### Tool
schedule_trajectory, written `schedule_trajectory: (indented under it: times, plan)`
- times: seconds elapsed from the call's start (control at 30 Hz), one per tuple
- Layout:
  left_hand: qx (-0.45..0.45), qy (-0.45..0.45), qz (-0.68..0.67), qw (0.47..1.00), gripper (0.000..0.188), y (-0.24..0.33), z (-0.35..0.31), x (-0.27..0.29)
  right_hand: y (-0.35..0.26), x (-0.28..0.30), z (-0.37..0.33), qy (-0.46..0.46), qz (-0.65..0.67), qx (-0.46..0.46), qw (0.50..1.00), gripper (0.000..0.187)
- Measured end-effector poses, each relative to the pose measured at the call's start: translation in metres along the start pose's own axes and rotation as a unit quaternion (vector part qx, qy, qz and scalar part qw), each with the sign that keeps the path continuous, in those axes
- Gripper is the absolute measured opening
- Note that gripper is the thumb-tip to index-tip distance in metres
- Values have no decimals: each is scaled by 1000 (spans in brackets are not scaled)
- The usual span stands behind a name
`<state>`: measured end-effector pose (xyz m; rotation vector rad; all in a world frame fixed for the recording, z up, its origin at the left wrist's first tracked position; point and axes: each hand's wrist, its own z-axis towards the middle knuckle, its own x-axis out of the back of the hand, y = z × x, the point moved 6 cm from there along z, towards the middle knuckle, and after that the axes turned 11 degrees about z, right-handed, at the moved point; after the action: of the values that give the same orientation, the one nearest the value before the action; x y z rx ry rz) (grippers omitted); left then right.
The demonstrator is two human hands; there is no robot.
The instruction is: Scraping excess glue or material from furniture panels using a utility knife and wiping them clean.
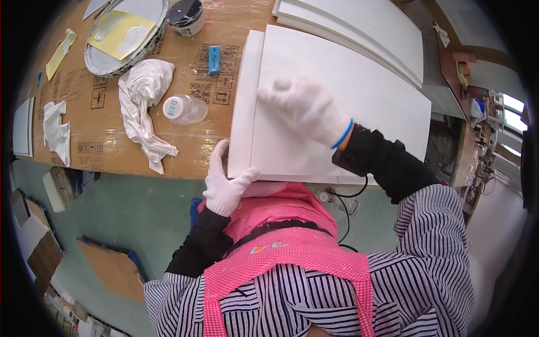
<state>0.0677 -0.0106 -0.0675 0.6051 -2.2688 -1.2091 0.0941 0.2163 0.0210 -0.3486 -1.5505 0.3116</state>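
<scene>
A white panel (pixel 342 106) lies on the table, with a long groove or step near its left edge. My left hand (pixel 227 182), in a white glove, holds the panel's near left corner, fingers along its side and thumb by the front edge. Over the groove, my right hand (pixel 309 109) presses down with its gloved fingers drawn together. Motion blurs its fingertips, and whatever they hold is hidden. A blue band shows at that glove's cuff.
More white panels (pixel 359 25) lie stacked beyond. Left on the cardboard-covered table (pixel 185 149) are a capped clear bottle (pixel 185 109), white rag (pixel 137 95), blue block (pixel 214 60), dark-lidded tub (pixel 186 17) and a bucket lid (pixel 101 63) with yellow sheet. A black cable (pixel 348 216) hangs below.
</scene>
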Motion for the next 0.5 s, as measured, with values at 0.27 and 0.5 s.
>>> schedule_trajectory:
  times: [0.27,0.5]
  plan:
    - [-335,84,34,938,71,84,-44,16,60,54,-24,183,514,-336,768,27]
    - [-129,-244,-95,956,55,206,-12,-125,112,116,-16,423,252,-69,867,31]
